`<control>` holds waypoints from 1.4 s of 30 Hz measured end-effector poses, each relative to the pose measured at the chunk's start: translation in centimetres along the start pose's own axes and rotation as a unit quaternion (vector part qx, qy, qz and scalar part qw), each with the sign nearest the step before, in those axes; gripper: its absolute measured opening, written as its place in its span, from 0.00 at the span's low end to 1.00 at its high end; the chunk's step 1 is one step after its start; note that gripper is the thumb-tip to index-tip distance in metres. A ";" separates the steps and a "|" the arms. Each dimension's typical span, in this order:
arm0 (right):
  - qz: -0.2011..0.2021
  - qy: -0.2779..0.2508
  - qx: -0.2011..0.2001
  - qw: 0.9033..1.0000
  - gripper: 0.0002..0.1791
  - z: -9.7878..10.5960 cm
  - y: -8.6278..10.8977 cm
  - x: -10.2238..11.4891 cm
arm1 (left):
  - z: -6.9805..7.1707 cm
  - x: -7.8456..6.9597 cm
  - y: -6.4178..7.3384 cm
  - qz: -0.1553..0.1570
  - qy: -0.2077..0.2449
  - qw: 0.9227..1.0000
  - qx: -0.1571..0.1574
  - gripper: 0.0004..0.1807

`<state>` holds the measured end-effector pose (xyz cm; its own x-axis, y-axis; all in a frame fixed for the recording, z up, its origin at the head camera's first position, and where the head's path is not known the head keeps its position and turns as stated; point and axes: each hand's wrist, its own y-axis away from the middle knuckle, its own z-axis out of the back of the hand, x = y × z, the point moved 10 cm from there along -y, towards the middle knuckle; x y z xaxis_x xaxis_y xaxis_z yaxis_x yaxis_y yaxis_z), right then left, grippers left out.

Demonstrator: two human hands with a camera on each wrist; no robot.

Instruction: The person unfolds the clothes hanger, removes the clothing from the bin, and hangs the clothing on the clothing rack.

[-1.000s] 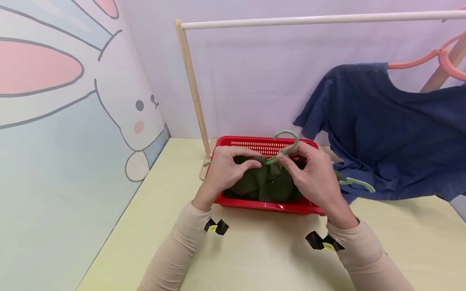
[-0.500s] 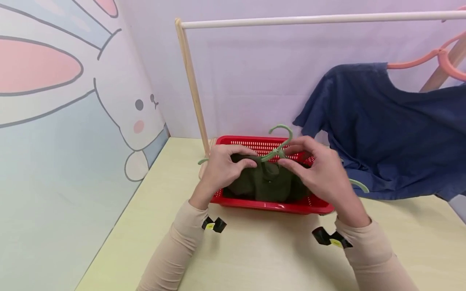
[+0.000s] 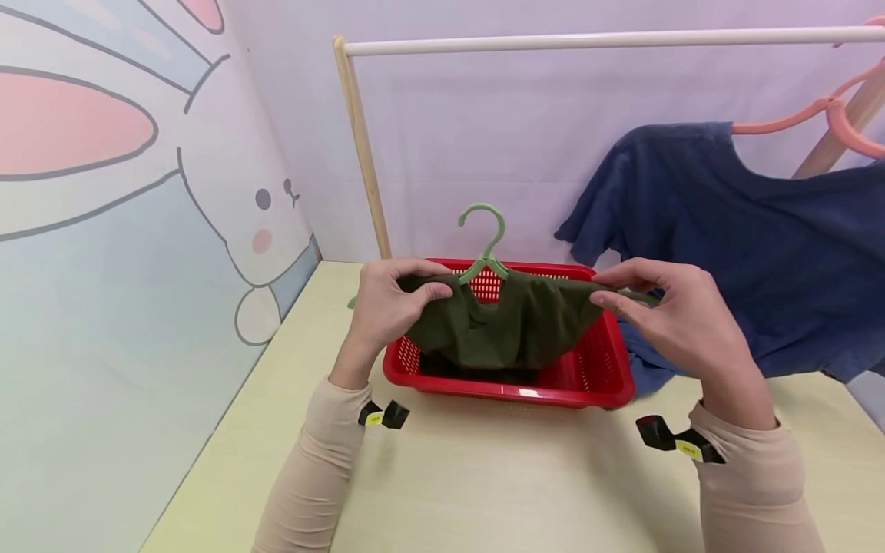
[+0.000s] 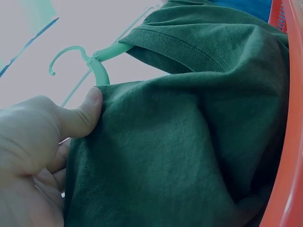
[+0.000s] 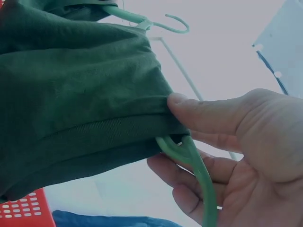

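A dark green T-shirt (image 3: 512, 330) hangs on a light green hanger (image 3: 487, 261), its hook standing up through the neckline. My left hand (image 3: 396, 296) pinches the shirt's shoulder and the hanger arm under it between thumb and fingers. On the other side my right hand (image 3: 671, 311) pinches the sleeve edge at the hanger's end. In the right wrist view the hanger's tip (image 5: 201, 179) pokes out of the sleeve past my fingers. The lower part of the shirt hangs into a red basket (image 3: 508, 393).
A rack with a white rail (image 3: 588, 38) and wooden post (image 3: 361, 146) stands behind the basket. A navy T-shirt (image 3: 747, 246) on a pink hanger (image 3: 781, 123) hangs at right, its lower part on the table (image 3: 498, 476). A rabbit-painted wall (image 3: 228, 177) is at left.
My right hand has slid from the hanger's middle to the right sleeve's edge. The shirt now spreads over both hanger arms, and the hook has moved left and up. My left hand shifted slightly left.
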<state>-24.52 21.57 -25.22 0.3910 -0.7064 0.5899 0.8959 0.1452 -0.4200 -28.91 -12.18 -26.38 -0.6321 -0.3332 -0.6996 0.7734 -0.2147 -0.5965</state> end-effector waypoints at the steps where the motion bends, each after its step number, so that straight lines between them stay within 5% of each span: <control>1: 0.000 -0.005 -0.003 1.000 0.12 0.0 0.0 0.0 | 0.0 0.0 0.0 0.001 0.000 1.000 0.000 0.11; 9: -0.023 -0.043 -0.071 0.996 0.11 1.4 0.2 -0.6 | -0.1 0.2 -0.2 0.004 0.010 1.000 -0.004 0.10; 22: -0.058 -0.062 -0.086 0.993 0.11 2.9 0.4 -2.2 | 0.7 0.6 -0.2 0.016 0.008 1.000 -0.016 0.08; 42: -0.074 -0.014 0.026 0.997 0.24 1.7 0.1 -3.0 | 0.9 0.3 -0.1 0.004 0.000 1.000 -0.021 0.08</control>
<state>-25.26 24.91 -25.90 0.2583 -0.7035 0.6621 0.9537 0.0762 -0.2911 -29.12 -13.13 -26.18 -0.6252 -0.3352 -0.7049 0.7763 -0.1731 -0.6062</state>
